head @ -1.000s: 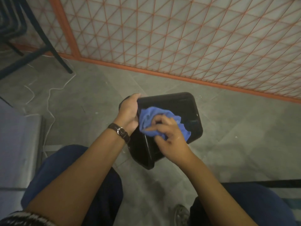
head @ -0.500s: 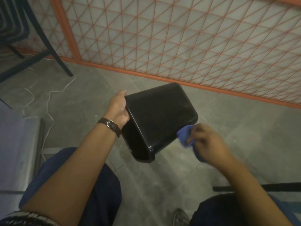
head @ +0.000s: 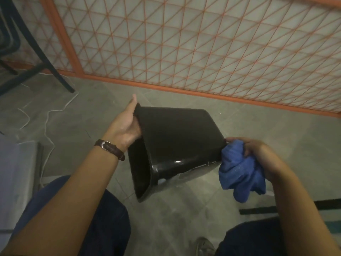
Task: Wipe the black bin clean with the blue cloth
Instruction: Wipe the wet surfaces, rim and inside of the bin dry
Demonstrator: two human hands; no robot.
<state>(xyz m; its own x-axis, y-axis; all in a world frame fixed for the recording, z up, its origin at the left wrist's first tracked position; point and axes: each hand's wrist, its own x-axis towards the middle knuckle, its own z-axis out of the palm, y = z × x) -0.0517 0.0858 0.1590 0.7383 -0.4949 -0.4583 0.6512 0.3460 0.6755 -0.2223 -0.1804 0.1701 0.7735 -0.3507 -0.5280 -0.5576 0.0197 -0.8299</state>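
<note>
Since half a second ago, the black bin (head: 177, 141) has been tipped sideways. Its rim is gripped by the left hand (head: 127, 126); the blue cloth (head: 239, 170) is clutched in the right hand (head: 262, 156) at its base

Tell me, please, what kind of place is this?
Probably an indoor room or workshop corner, not a kitchen: a grey tiled floor, an orange lattice partition along it, and dark chair legs with a loose white cable lying beside them.
</note>
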